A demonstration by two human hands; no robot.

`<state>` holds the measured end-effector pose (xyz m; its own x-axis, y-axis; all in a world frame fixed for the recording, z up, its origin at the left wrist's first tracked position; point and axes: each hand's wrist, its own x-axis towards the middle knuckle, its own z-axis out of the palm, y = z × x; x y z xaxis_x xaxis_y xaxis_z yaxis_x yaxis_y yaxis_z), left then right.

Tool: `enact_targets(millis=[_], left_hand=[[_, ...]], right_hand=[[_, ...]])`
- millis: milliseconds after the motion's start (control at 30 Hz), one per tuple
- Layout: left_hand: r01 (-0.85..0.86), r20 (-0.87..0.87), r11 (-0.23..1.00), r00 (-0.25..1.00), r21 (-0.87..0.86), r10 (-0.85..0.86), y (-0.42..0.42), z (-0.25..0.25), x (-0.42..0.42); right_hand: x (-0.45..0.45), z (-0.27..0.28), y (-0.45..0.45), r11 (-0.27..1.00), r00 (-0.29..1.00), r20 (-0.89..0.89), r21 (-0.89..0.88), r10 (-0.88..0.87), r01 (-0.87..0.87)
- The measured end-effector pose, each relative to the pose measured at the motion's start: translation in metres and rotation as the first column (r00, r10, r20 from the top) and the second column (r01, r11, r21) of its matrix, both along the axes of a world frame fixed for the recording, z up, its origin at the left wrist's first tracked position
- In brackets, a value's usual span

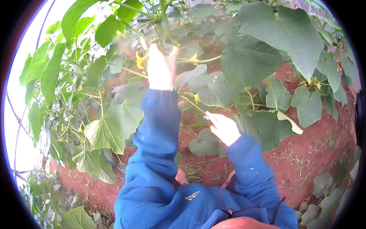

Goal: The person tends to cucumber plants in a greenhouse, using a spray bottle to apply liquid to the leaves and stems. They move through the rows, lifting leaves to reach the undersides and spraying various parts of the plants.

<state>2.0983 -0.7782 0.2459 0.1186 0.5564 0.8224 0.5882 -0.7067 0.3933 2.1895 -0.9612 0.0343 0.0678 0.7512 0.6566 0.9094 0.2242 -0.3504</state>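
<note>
My left hand (162, 67) reaches up to the main stem (165, 21) of a cucumber vine. Glare washes out its fingers, and their grip on the stem is unclear. Beside it are a yellow flower (139, 60) on the left and another flower (194, 58) on the right. Lower and to the right, my right hand (224, 127) pinches a thin green stalk (192, 103) between thumb and fingers. A yellow blossom (197, 98) hangs just above that stalk. Broad leaves (218, 90) spread behind and between both hands.
Large cucumber leaves (286, 34) overhang the upper right, and dense foliage (48, 68) fills the left. Reddish soil (300, 160) with grass tufts lies below. More leafy plants (328, 197) grow at the lower right. Dark cords (17, 120) run along the bright left edge.
</note>
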Motion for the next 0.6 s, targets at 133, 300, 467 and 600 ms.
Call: enact_targets(millis=[133, 300, 467, 600], left_hand=[[0.002, 0.137, 0.999, 0.991, -0.051, 0.005, -0.01, 0.027, 0.008], [0.291, 0.114, 0.886, 0.957, -0.36, -0.267, 0.018, 0.054, 0.008], [0.335, 0.075, 0.803, 0.936, -0.494, -0.344, 0.104, 0.055, 0.01], [0.49, 0.167, 0.795, 0.871, -0.357, -0.462, 0.146, 0.042, 0.017]], right_hand=[[-0.01, 0.008, 0.001, 0.999, 1.0, -0.009, 0.038, 0.023, -0.023], [-0.01, 0.006, 0.0, 1.0, 0.999, 0.026, -0.002, 0.024, -0.024], [-0.033, 0.009, 0.0, 0.996, 0.984, -0.157, 0.009, 0.089, -0.088], [-0.03, 0.005, 0.0, 0.996, 0.997, -0.046, 0.076, 0.06, -0.056]])
